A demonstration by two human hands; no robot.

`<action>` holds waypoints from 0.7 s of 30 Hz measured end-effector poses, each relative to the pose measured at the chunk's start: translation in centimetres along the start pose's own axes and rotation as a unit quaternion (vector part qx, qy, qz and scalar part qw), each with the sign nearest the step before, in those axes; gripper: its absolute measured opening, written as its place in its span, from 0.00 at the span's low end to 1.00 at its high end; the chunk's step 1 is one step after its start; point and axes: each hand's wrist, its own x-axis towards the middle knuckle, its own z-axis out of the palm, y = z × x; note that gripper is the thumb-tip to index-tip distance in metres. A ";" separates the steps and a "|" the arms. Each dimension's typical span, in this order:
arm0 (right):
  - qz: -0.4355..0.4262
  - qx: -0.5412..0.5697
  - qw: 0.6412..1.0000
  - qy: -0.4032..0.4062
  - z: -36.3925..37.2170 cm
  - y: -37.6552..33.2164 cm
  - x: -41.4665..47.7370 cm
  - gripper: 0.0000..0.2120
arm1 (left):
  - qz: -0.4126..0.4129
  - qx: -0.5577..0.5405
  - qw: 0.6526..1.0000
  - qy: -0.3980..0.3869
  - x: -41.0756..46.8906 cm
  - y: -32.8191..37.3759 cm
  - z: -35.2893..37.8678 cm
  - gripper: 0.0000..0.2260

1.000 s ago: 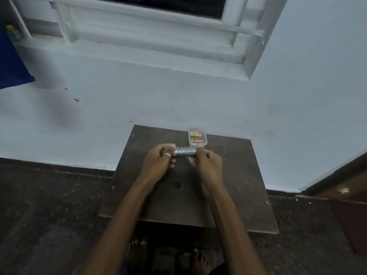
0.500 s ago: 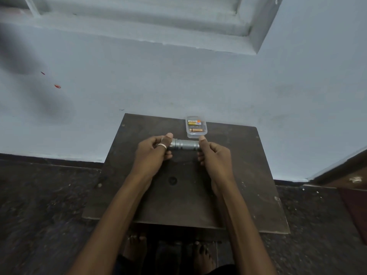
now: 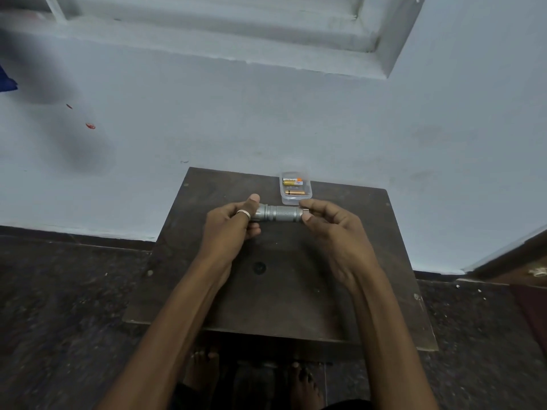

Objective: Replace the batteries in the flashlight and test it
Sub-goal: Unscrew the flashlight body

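Note:
A silver knurled flashlight (image 3: 279,213) is held level above the far half of a dark wooden table (image 3: 296,306). My left hand (image 3: 229,224), with a ring on one finger, wraps the flashlight's left end and hides its head. My right hand (image 3: 334,229) pinches the right end between thumb and fingertips. Just behind the flashlight, a small clear plastic case (image 3: 295,188) lies on the table with two gold batteries (image 3: 293,186) inside it.
The table stands against a pale blue wall under a white window sill (image 3: 225,51). A round hole (image 3: 259,267) marks the tabletop's middle. Dark speckled floor surrounds the table, bare feet (image 3: 204,368) show beneath it, and a wooden door edge (image 3: 509,261) is at right.
The camera has tilted down, so table and hands sit nearer and larger. My hands have spread a little apart along the flashlight, showing more of its barrel.

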 end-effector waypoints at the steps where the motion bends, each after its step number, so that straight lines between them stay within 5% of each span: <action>1: 0.002 0.011 1.000 -0.005 -0.1 -0.1 0.0 0.11 | 0.001 0.001 1.000 0.000 -0.1 0.0 0.0 0.14; 4: 0.032 0.034 0.999 -0.001 0.0 -0.1 0.1 0.07 | 0.009 0.004 1.000 0.001 -0.2 0.1 0.1 0.14; 9: 0.025 -0.071 0.996 0.041 0.3 0.2 0.6 0.16 | 0.026 0.023 0.999 0.003 -0.5 0.2 0.4 0.13; 13: 0.029 -0.001 1.000 0.010 0.3 -0.4 0.5 0.04 | 0.023 0.024 0.999 0.007 -0.4 0.2 0.3 0.13; 18: 0.022 0.026 0.999 -0.026 -0.3 -1.0 0.4 0.11 | 0.019 0.009 1.000 0.011 -0.3 0.4 0.2 0.13; 21: 0.056 0.036 0.998 -0.022 -0.2 -1.1 0.2 0.06 | 0.023 0.005 1.000 0.012 -0.3 0.5 0.3 0.13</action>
